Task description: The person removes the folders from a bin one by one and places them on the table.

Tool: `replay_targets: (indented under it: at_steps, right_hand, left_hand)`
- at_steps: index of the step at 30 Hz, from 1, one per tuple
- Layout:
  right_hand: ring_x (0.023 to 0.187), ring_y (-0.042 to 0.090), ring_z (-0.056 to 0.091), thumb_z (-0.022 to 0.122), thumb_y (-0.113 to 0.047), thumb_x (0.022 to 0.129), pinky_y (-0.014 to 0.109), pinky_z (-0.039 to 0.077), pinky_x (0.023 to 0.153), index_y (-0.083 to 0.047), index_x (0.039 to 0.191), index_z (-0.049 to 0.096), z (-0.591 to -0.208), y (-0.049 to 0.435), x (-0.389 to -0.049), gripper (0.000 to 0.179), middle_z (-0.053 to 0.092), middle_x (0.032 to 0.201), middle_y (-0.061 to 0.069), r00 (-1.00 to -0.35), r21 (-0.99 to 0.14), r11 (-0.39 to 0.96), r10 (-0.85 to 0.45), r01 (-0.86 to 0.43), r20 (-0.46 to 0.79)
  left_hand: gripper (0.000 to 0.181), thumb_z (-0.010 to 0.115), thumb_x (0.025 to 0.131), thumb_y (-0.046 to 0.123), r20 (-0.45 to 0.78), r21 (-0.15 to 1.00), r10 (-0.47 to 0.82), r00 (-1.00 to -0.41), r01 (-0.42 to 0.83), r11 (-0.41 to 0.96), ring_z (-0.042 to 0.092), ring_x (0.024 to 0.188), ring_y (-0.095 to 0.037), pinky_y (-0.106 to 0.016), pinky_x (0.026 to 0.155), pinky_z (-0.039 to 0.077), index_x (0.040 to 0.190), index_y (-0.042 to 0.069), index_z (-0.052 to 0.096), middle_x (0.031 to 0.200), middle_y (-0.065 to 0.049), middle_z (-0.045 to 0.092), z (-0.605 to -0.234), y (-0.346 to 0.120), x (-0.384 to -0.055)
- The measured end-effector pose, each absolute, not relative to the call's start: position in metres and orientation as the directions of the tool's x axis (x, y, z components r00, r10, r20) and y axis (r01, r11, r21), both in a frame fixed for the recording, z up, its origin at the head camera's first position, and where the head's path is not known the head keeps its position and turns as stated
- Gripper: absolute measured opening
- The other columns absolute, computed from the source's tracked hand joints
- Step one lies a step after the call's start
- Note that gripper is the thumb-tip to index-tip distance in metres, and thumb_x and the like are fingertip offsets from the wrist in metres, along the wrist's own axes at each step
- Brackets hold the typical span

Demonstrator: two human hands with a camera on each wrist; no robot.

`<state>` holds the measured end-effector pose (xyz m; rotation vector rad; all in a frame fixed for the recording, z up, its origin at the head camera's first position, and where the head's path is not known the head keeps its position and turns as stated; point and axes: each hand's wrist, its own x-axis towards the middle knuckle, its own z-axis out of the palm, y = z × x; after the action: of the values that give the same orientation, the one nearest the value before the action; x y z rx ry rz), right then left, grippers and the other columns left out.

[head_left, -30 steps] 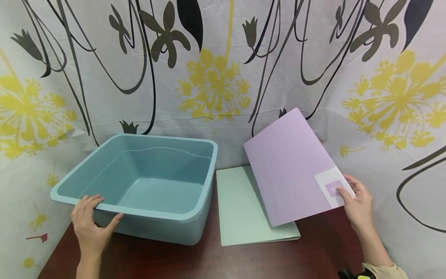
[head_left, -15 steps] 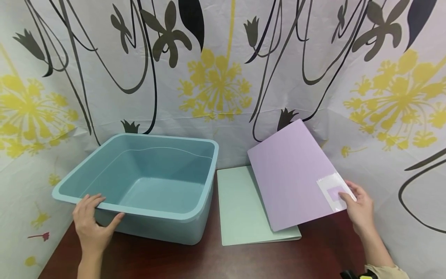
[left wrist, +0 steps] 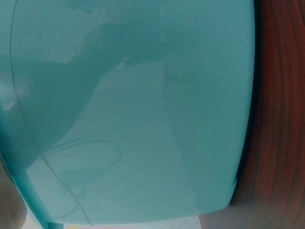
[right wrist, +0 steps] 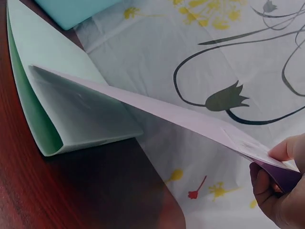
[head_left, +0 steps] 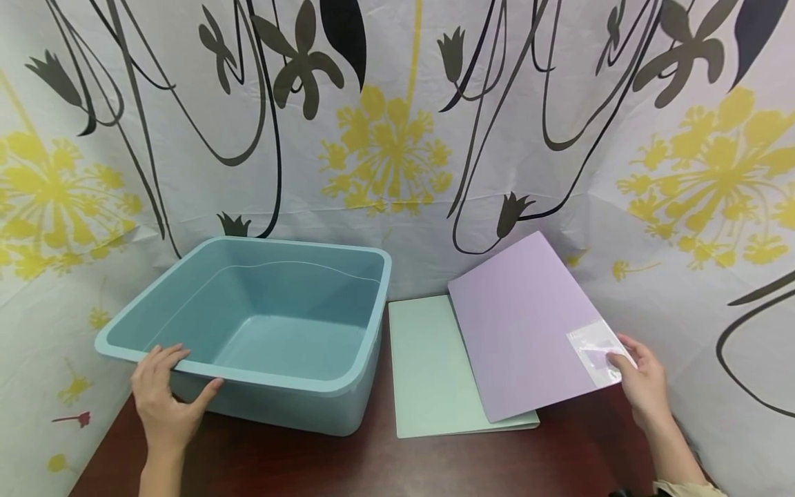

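My right hand (head_left: 647,381) pinches the lower right corner of a purple folder (head_left: 528,331), thumb on top by a clear label pocket (head_left: 593,352) and fingers underneath. The folder slants over a pale green folder (head_left: 431,373) that lies on the table; the right wrist view shows its held end raised and its far edge close over the green one. On the left, my left hand (head_left: 163,400) rests at the near rim of a blue plastic tub (head_left: 248,376), fingers over the rim and thumb against the outer wall. The tub's outer wall (left wrist: 143,119) fills most of the left wrist view.
The dark reddish wooden table (head_left: 298,469) runs along the front. A white cloth (head_left: 397,235) printed with yellow and grey flowers hangs behind and at both sides, close to the tub and folders. Inside the tub, the bare floor (head_left: 279,345) shows.
My right hand has lowered the purple folder, so its top edge dropped and it lies flatter over the green one. My left hand and the tub have stayed in place.
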<state>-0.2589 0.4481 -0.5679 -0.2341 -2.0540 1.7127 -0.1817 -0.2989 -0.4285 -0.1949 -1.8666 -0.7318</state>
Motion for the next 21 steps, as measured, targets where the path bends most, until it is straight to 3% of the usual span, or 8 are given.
replay_targets:
  at_steps: [8, 17, 21]
  right_hand:
    - [0.080, -0.004, 0.057, 0.058, -0.027, 0.089, 0.015, 0.049, 0.060, -0.015, 0.134, 0.044, -0.570, 0.448, -0.254, 0.048, 0.054, 0.106, -0.012, -0.875, -0.901, 0.431, 0.419, -0.043, 0.242]
    - [0.077, -0.005, 0.055, 0.055, -0.032, 0.090, 0.017, 0.049, 0.058, -0.011, 0.136, 0.038, -0.578, 0.454, -0.252, 0.053, 0.051, 0.104, -0.011, -0.899, -0.843, 0.538, 0.373, 0.007, 0.231]
    - [0.077, -0.005, 0.054, 0.053, -0.032, 0.091, 0.017, 0.048, 0.060, -0.005, 0.137, 0.035, -0.579, 0.458, -0.251, 0.056, 0.052, 0.110, 0.005, -0.913, -0.815, 0.579, 0.344, 0.022, 0.219]
  left_hand:
    - [0.084, 0.061, 0.068, 0.068, 0.887, 0.392, -0.194, -0.418, 0.462, 0.796, 0.041, 0.114, -0.045, -0.047, 0.105, 0.020, 0.098, -0.010, 0.058, 0.102, -0.029, 0.055, -0.428, -0.299, -0.181]
    - [0.084, 0.061, 0.068, 0.067, 0.884, 0.398, -0.196, -0.425, 0.462, 0.793, 0.040, 0.113, -0.046, -0.048, 0.105, 0.020, 0.098, -0.010, 0.058, 0.102, -0.030, 0.055, -0.427, -0.299, -0.180]
    - [0.084, 0.061, 0.068, 0.067, 0.883, 0.400, -0.198, -0.426, 0.462, 0.791, 0.040, 0.113, -0.047, -0.047, 0.105, 0.020, 0.099, -0.010, 0.058, 0.102, -0.030, 0.055, -0.427, -0.299, -0.180]
